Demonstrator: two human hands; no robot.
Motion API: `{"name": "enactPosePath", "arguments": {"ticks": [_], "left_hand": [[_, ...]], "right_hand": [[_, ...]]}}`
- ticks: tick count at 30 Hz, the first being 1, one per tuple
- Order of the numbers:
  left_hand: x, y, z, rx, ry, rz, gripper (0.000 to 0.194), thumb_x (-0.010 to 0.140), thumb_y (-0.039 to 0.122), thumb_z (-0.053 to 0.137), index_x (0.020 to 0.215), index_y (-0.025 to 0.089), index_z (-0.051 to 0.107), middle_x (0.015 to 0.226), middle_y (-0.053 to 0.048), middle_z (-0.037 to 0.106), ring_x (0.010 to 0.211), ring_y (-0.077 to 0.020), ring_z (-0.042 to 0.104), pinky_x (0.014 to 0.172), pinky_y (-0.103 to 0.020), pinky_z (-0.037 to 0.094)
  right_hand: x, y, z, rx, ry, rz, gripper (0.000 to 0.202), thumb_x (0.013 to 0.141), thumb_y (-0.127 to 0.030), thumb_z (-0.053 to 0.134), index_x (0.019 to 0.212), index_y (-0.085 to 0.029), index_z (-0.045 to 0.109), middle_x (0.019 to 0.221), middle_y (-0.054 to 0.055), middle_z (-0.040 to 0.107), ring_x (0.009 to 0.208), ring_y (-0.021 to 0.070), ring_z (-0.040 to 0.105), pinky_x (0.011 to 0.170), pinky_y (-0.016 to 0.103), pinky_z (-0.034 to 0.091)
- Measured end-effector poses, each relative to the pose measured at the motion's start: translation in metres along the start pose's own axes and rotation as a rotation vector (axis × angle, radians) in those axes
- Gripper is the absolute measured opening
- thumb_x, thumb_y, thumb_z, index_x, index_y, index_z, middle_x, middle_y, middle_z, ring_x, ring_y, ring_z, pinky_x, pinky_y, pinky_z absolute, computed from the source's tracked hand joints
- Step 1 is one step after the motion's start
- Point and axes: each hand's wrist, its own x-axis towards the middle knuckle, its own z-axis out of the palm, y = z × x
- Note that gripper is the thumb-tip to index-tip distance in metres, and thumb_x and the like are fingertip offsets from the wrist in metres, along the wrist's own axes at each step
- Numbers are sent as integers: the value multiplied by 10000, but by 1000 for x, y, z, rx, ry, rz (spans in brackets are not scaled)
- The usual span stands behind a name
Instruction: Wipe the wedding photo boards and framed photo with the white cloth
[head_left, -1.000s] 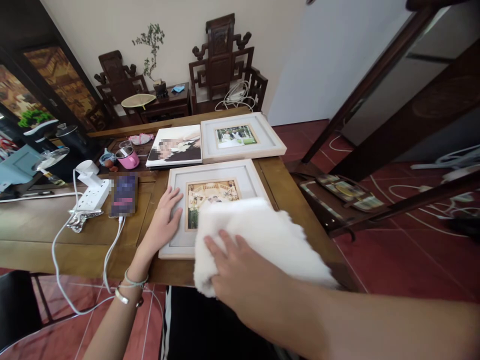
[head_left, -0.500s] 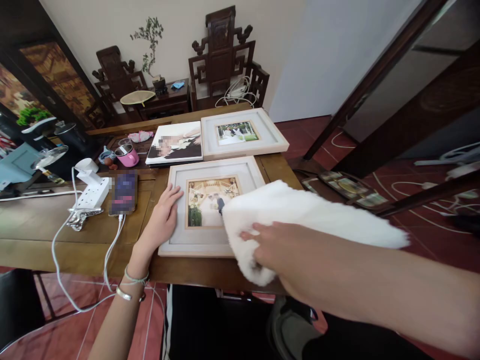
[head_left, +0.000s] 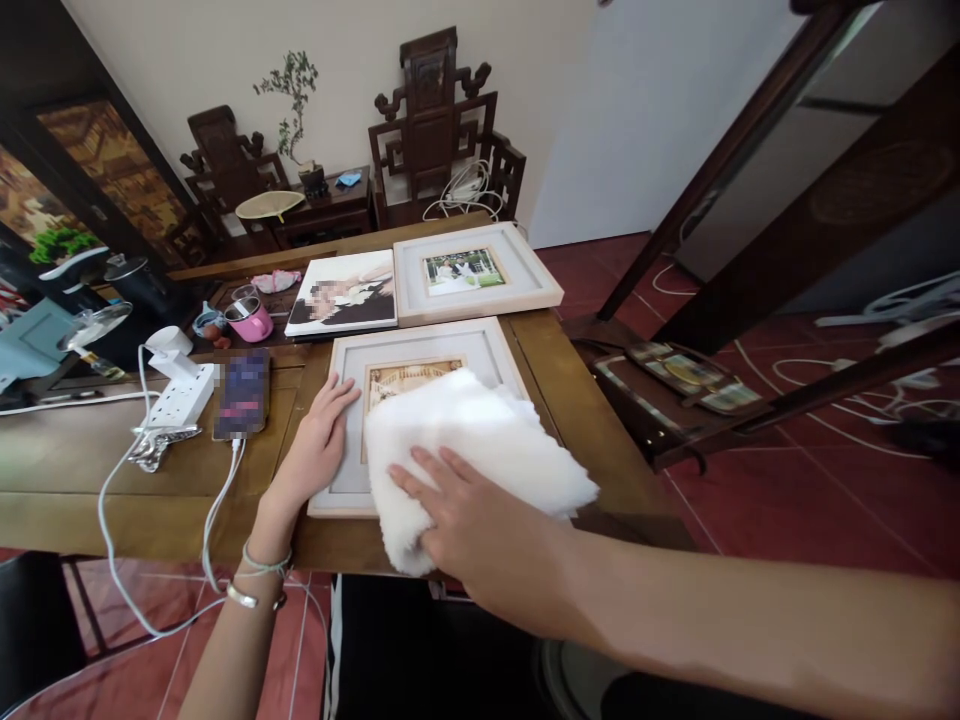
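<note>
A picture frame (head_left: 501, 352) of pale wood with a photo inside lies flat on the table near me. My left hand (head_left: 316, 440) rests along its left edge, fingers stretched out over the border and holding nothing. On the frame's lower right part lies a fluffy white cloth (head_left: 487, 430), which covers most of the photo. My right hand (head_left: 457, 510) presses on the cloth's near left part, fingertips on top and the thumb partly hidden in its folds.
Behind lie another picture frame (head_left: 532, 285) and a photo panel (head_left: 337, 270). To the left are a phone (head_left: 244, 390) on a charging cable, a power strip (head_left: 184, 395) and a pink cup (head_left: 251, 318). The table's right edge borders the red floor (head_left: 780, 520).
My right hand has moved left across the frame with the white cloth, which now covers more of the photo. My left hand stays on the frame's left edge.
</note>
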Motion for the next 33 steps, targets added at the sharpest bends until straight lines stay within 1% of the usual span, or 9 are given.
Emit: {"name": "enactPosePath", "arguments": {"ticks": [2, 7, 11, 18, 20, 23, 27, 30, 33], "left_hand": [[0, 0, -1, -11, -5, -4, 396, 930, 170, 341, 1270, 167, 545, 1419, -124, 488, 1427, -232, 265, 1153, -525, 242], [-1, -1, -1, -20, -12, 4, 397, 930, 178, 352, 1279, 184, 542, 1426, -113, 483, 1430, -234, 258, 1153, -531, 241], [-1, -1, -1, -18, -26, 3, 402, 931, 180, 351, 1288, 189, 535, 1438, -111, 470, 1432, -232, 252, 1153, -527, 241], [0, 0, -2, -15, -12, -1, 396, 926, 159, 344, 1264, 158, 551, 1427, -128, 480, 1428, -231, 265, 1155, -513, 250], [0, 0, -1, -15, -4, -3, 398, 920, 148, 347, 1262, 149, 552, 1414, -134, 493, 1423, -230, 277, 1156, -507, 252], [0, 1, 0, -9, 4, 5, 428, 910, 129, 345, 1298, 156, 524, 1424, -122, 484, 1424, -224, 274, 1160, -504, 248], [0, -1, 1, 5, 6, 11, 455, 903, 124, 348, 1332, 149, 496, 1445, -121, 459, 1425, -225, 270, 1167, -491, 242], [-1, -2, 2, 16, 4, 18, 447, 906, 136, 356, 1328, 144, 502, 1438, -126, 467, 1422, -233, 279, 1160, -496, 256], [-1, -3, 2, 29, -1, 23, 442, 914, 141, 351, 1329, 148, 502, 1433, -125, 473, 1420, -236, 283, 1157, -504, 259]], "right_hand": [[-7, -1, 4, -4, 4, 46, 253, 711, -191, 699, 956, -151, 749, 1449, 227, 390, 1297, 454, 381, 1001, 611, 342], [-39, 5, 18, -85, 55, 349, 83, 722, -229, 675, 712, -192, 749, 1300, 209, 568, 1158, 441, 529, 871, 589, 447], [-53, 32, 11, -124, 34, 363, 227, 657, -88, 668, 840, -196, 747, 1327, 168, 560, 1231, 425, 476, 923, 562, 435], [-31, 94, 1, -335, 127, 373, 299, 740, 37, 517, 909, -98, 724, 1429, 188, 446, 1333, 381, 360, 990, 523, 386], [-29, 88, 3, -348, 123, 392, 306, 738, 41, 526, 912, -111, 727, 1418, 189, 457, 1318, 391, 380, 972, 535, 398], [-32, 55, 5, -256, 95, 467, 298, 678, 22, 615, 890, -142, 744, 1367, 211, 504, 1266, 445, 424, 915, 571, 435], [-35, 11, -5, 43, -79, 486, 148, 641, -117, 728, 751, -210, 764, 1278, 182, 592, 1172, 479, 504, 790, 572, 513], [-29, 1, -18, 156, -144, 401, 209, 656, -162, 723, 848, -228, 770, 1241, 156, 624, 1110, 426, 570, 743, 479, 555], [-16, -2, -23, 100, -139, 302, 365, 661, -142, 711, 1024, -176, 737, 1323, 203, 551, 1191, 439, 505, 874, 507, 504]]}}
